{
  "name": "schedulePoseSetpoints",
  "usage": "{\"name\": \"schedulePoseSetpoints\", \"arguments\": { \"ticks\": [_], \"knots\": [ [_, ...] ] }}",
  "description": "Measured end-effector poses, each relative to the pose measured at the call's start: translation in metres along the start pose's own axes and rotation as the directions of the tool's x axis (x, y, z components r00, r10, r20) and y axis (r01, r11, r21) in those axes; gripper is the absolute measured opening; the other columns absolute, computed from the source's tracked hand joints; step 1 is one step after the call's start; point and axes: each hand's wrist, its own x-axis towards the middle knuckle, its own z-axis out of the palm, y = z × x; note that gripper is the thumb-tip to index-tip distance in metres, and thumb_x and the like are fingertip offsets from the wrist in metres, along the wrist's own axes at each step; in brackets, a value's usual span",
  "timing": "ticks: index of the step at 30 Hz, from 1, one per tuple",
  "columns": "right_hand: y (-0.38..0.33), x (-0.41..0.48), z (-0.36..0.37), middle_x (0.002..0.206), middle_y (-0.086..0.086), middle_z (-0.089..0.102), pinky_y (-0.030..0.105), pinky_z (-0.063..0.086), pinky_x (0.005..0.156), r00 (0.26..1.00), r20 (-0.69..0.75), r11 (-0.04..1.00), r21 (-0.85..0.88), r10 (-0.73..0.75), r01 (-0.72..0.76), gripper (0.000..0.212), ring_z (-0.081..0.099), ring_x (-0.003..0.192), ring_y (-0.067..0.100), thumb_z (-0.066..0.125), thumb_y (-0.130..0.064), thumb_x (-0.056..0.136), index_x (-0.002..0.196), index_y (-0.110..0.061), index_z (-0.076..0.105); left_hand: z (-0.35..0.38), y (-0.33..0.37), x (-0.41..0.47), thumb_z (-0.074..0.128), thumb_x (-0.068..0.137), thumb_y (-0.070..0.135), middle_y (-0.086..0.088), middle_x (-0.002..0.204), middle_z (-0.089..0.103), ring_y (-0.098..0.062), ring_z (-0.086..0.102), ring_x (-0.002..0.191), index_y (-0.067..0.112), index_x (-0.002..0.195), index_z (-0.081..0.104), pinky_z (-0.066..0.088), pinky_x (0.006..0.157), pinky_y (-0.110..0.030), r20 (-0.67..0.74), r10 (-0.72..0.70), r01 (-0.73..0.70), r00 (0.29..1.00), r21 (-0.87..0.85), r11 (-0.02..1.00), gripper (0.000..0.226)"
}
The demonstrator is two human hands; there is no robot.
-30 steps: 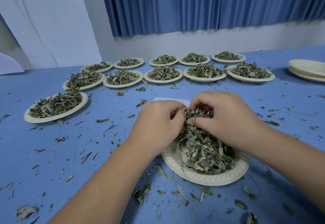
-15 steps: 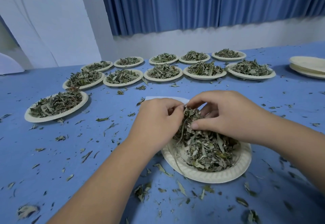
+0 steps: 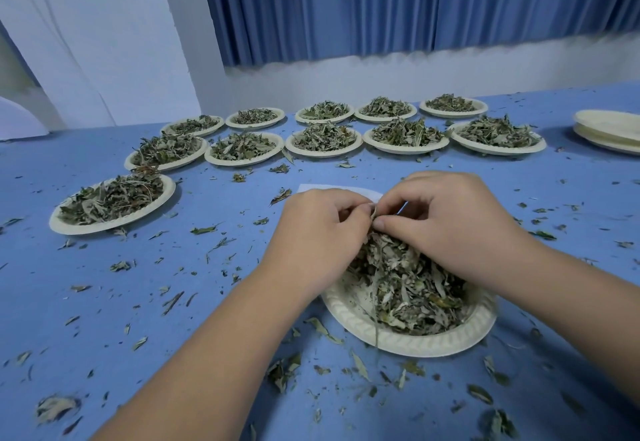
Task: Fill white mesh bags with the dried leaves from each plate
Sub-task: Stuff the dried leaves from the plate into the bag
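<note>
A white paper plate [image 3: 415,345] stands near me on the blue table. On it sits a white mesh bag [image 3: 391,260] bulging with dried leaves, which show pale through the mesh. My left hand [image 3: 318,232] and my right hand [image 3: 450,225] meet above it, fingers curled, and both pinch the bag's top. A thin string [image 3: 376,322] hangs from the bag over the plate's rim. Loose leaves [image 3: 433,305] lie in the plate around the bag. My hands hide the bag's mouth.
Flat white mesh bags [image 3: 332,189] lie just beyond my hands. A full plate [image 3: 110,198] stands at the left, and two rows of full plates [image 3: 322,137] run along the back. Empty plates [image 3: 609,128] are stacked at far right. Leaf scraps litter the table.
My fingertips have drawn together at the bag's top. The tuft of leaves that stuck out between them is no longer showing.
</note>
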Motion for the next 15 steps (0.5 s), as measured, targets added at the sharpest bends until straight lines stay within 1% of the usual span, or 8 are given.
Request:
{"name": "schedulePoseSetpoints", "arguments": {
  "ticks": [2,4,6,8,9,12,15],
  "knots": [
    [0.0009,0.001,-0.0011,0.07,-0.015,0.064,0.007,0.04,0.065,0.999,-0.03,1.0,-0.005,0.009,-0.009,0.01,0.057,0.073,-0.005,0.078,-0.024,0.075,0.071,-0.031,0.073,-0.0007,0.0009,-0.0002,0.06,0.092,0.019,0.006,0.066,0.068,-0.001,0.052,0.052,0.021,0.081,0.078,0.036,0.049,-0.011,-0.001,0.002,-0.002,1.0,-0.008,1.0,0.022],
    [0.0012,0.0024,-0.0006,0.069,-0.016,0.061,0.005,0.037,0.065,0.998,-0.059,0.999,-0.03,0.018,-0.02,0.009,0.056,0.073,-0.005,0.078,-0.025,0.074,0.071,-0.032,0.073,-0.0013,0.0022,-0.0003,0.06,0.093,0.019,0.008,0.065,0.069,0.002,0.05,0.049,0.022,0.08,0.078,0.035,0.049,-0.009,0.011,-0.009,0.009,1.0,-0.029,1.0,0.023],
    [0.0006,0.0033,0.0013,0.069,-0.014,0.059,0.006,0.036,0.064,0.998,-0.066,0.997,-0.071,0.01,-0.015,0.005,0.053,0.07,-0.003,0.078,-0.026,0.074,0.072,-0.03,0.074,-0.0009,0.0034,-0.0004,0.06,0.093,0.02,0.006,0.065,0.069,-0.001,0.05,0.049,0.023,0.079,0.078,0.036,0.048,-0.01,0.022,-0.017,0.018,1.0,-0.034,0.999,0.023],
    [-0.0005,0.003,0.0024,0.072,-0.013,0.06,0.007,0.036,0.065,0.999,-0.042,0.996,-0.083,0.009,-0.013,0.002,0.053,0.069,-0.003,0.077,-0.026,0.075,0.075,-0.027,0.075,-0.0005,0.0043,-0.0006,0.06,0.093,0.02,0.007,0.064,0.069,-0.004,0.056,0.055,0.023,0.08,0.078,0.038,0.05,-0.012,0.019,-0.023,0.024,1.0,-0.033,0.999,0.023],
    [-0.0007,0.0023,0.0023,0.074,-0.012,0.06,0.008,0.037,0.066,1.0,-0.022,0.997,-0.073,0.013,-0.014,0.002,0.054,0.07,-0.003,0.076,-0.027,0.076,0.078,-0.027,0.075,-0.0005,0.0047,-0.0008,0.06,0.093,0.019,0.009,0.062,0.068,-0.004,0.057,0.057,0.024,0.08,0.079,0.039,0.05,-0.013,0.015,-0.029,0.029,0.999,-0.037,0.999,0.023],
    [-0.0008,0.0002,0.0018,0.075,-0.013,0.064,0.008,0.041,0.067,0.999,0.003,0.999,0.017,0.033,-0.033,0.006,0.058,0.074,-0.001,0.076,-0.023,0.077,0.082,-0.026,0.075,-0.0009,0.0061,-0.0006,0.061,0.092,0.018,0.013,0.053,0.063,0.002,0.05,0.047,0.024,0.079,0.078,0.034,0.047,-0.009,0.001,-0.05,0.05,0.999,-0.058,0.997,0.023],
    [-0.0015,-0.0007,0.0045,0.067,-0.012,0.065,0.012,0.047,0.065,0.997,-0.055,0.992,0.114,0.056,-0.05,0.013,0.059,0.065,0.002,0.078,-0.013,0.074,0.076,-0.023,0.07,0.0002,0.0076,-0.0008,0.061,0.092,0.018,0.014,0.051,0.062,0.002,0.047,0.044,0.025,0.08,0.078,0.032,0.045,-0.008,0.006,-0.073,0.074,0.997,-0.088,0.993,0.022]
  ]
}}
